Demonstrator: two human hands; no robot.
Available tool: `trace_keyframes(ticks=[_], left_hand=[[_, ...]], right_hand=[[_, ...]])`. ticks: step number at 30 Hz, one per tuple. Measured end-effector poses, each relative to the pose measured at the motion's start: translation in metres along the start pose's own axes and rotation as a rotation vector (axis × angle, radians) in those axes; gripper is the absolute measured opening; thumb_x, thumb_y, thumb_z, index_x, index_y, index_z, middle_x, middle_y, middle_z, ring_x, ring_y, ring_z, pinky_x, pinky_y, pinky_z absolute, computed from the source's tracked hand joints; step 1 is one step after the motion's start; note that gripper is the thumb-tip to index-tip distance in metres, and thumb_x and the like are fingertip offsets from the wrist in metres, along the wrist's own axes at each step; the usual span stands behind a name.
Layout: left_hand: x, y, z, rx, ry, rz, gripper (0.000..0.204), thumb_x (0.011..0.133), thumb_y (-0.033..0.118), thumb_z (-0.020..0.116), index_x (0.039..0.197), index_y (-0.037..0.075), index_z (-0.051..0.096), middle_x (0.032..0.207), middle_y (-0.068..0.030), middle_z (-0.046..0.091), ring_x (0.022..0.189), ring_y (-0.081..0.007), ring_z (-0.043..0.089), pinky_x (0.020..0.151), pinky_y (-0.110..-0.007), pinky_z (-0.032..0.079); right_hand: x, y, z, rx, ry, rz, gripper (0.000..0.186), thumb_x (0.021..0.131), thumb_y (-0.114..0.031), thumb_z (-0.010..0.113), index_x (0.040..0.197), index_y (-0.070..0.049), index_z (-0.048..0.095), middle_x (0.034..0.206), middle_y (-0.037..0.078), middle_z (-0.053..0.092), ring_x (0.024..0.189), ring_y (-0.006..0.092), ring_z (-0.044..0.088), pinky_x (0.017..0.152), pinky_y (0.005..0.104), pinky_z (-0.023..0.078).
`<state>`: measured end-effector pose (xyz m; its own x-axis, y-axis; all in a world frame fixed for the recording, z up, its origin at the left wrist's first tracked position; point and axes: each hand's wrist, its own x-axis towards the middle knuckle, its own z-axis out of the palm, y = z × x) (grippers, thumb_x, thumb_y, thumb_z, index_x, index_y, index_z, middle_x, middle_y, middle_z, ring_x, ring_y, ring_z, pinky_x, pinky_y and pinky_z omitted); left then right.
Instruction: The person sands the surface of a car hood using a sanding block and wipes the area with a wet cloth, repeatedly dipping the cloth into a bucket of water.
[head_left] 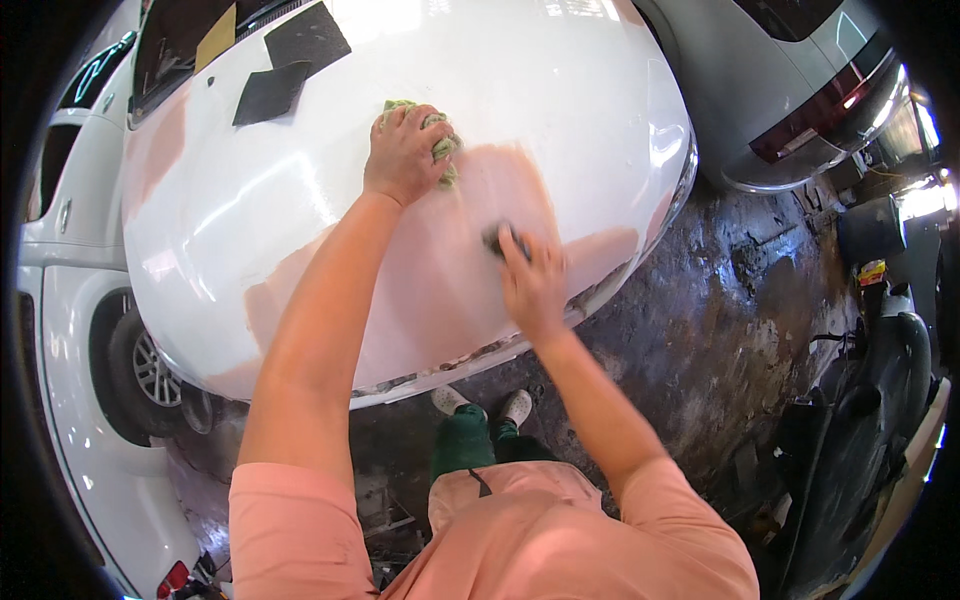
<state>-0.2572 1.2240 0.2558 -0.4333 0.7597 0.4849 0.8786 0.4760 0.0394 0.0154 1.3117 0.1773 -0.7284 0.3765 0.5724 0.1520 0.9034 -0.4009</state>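
White hood (600,110) seems at the rubbing-down step: right hand (538,280) grips a dark pad (492,239) on the near pinkish patch (440,285); left hand (403,155), farther, holds green cloth (444,148). Next stroke likely needs even pressure.

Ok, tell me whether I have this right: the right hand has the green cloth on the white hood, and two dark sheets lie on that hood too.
Wrong hand: in the head view, the left hand has the green cloth on the white hood. Two dark sheets do lie on that hood too.

Pink-patched white hood (440,250), green cloth (444,149)
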Motion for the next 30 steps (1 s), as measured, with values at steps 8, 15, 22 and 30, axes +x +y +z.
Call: trace_keyframes(ticks=[8, 15, 22, 30], left_hand=[[0.006, 0.007, 0.004, -0.017, 0.045, -0.04, 0.022, 0.093, 0.036, 0.079, 0.112, 0.026, 0.074, 0.134, 0.0022, 0.063, 0.132, -0.0289, 0.054, 0.115, -0.054, 0.04], [0.034, 0.011, 0.018, -0.015, 0.04, -0.001, 0.022, 0.092, 0.033, 0.078, 0.113, 0.027, 0.075, 0.132, 0.0027, 0.064, 0.131, -0.0282, 0.054, 0.114, -0.054, 0.04], [0.038, 0.012, 0.026, 0.003, 0.022, -0.023, 0.028, 0.09, 0.03, 0.079, 0.118, 0.029, 0.075, 0.134, 0.0036, 0.063, 0.133, -0.026, 0.054, 0.116, -0.054, 0.039], [0.046, 0.02, 0.03, 0.002, 0.035, 0.002, 0.029, 0.092, 0.031, 0.078, 0.12, 0.029, 0.075, 0.138, 0.003, 0.061, 0.135, -0.0277, 0.053, 0.118, -0.055, 0.039]], right_hand=[[0.021, 0.006, 0.0, 0.043, 0.001, 0.046, 0.053, 0.092, -0.013, 0.075, 0.144, -0.014, 0.069, 0.132, 0.011, 0.063, 0.115, 0.0363, 0.06, 0.102, 0.0525, 0.047], [0.067, 0.011, 0.001, 0.001, 0.016, 0.048, 0.054, 0.089, -0.009, 0.075, 0.142, -0.017, 0.07, 0.128, 0.007, 0.064, 0.114, 0.0336, 0.06, 0.097, 0.05, 0.049], [-0.023, 0.006, -0.009, 0.044, 0.022, 0.062, 0.055, 0.089, -0.011, 0.076, 0.144, -0.015, 0.069, 0.127, 0.009, 0.064, 0.114, 0.0339, 0.059, 0.097, 0.0484, 0.049], [0.095, 0.021, -0.002, -0.049, 0.025, 0.084, 0.045, 0.092, -0.014, 0.073, 0.137, -0.016, 0.07, 0.133, 0.007, 0.065, 0.114, 0.031, 0.061, 0.095, 0.0475, 0.051]])
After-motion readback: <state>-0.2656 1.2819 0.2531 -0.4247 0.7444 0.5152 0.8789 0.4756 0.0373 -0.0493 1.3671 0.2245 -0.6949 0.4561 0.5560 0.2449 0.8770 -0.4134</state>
